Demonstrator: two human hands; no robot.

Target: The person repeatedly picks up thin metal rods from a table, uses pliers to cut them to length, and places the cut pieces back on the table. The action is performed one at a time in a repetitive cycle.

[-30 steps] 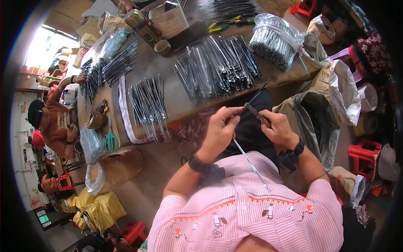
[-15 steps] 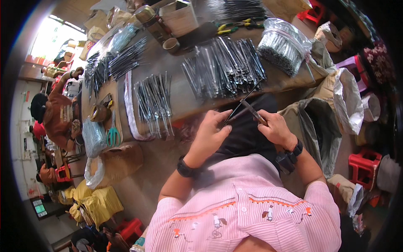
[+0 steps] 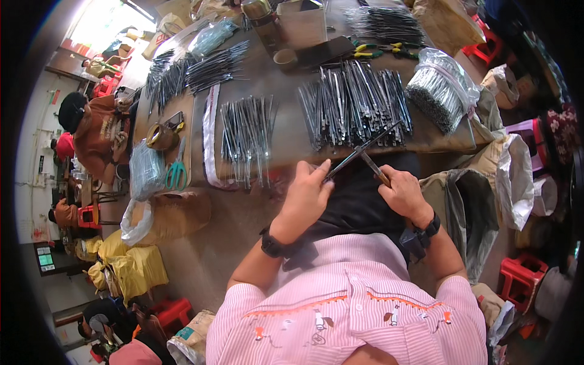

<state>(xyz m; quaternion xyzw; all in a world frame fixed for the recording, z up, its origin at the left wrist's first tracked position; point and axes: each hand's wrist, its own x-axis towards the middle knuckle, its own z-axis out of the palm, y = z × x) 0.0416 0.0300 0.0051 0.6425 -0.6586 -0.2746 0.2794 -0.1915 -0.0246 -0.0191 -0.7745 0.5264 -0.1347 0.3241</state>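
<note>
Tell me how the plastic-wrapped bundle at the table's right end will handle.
The bundle is probably heavy for its size, being densely packed with metallic-looking strips. Its glossy film may be slippery. Near the edge of the table, it could fall if pushed outward.

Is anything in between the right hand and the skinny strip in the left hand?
Yes, the tool. The right hand holds it, and its metal end reaches up to the strip in the left hand. Nothing else visible is in the way.

Pink striped shirt, black wristbands
</note>
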